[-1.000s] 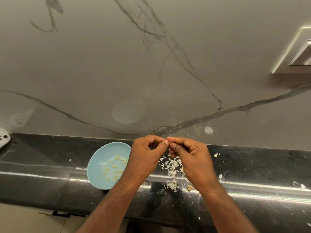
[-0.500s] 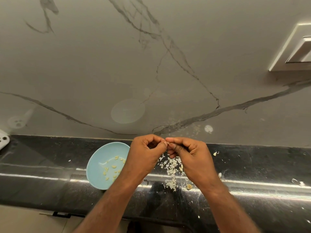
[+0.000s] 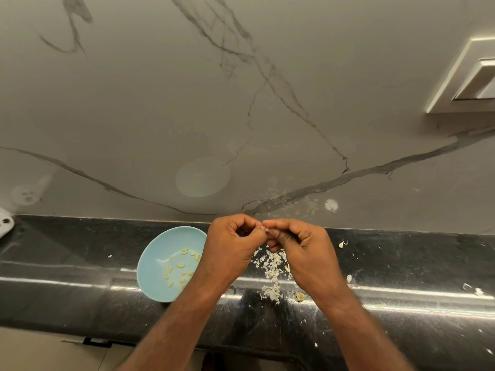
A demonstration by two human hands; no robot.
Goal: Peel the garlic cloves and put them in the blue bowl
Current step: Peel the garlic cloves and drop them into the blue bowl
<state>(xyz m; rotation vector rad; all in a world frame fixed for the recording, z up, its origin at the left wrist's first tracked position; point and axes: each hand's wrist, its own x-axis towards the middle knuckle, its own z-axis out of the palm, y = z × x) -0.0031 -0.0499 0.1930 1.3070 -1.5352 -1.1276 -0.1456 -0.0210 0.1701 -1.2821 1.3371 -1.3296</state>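
Note:
My left hand (image 3: 233, 247) and my right hand (image 3: 302, 250) meet fingertip to fingertip above the black counter, both pinching a small garlic clove (image 3: 264, 228) that is almost wholly hidden by the fingers. The blue bowl (image 3: 158, 266) sits on the counter just left of my left wrist, with several peeled yellowish cloves (image 3: 180, 271) inside. A heap of white garlic skins (image 3: 272, 269) lies below the hands. One unpeeled clove (image 3: 342, 244) lies on the counter to the right of my right hand.
The black counter (image 3: 415, 266) runs across the view, backed by a grey marbled wall (image 3: 241, 103). Loose bits of skin (image 3: 472, 289) dot its right part. A white object (image 3: 5, 223) pokes in at the far left. A dry root end (image 3: 300, 297) lies near the skins.
Both hands stay joined at the fingertips over the skin heap, with only slight finger movement. The bowl and counter have not changed.

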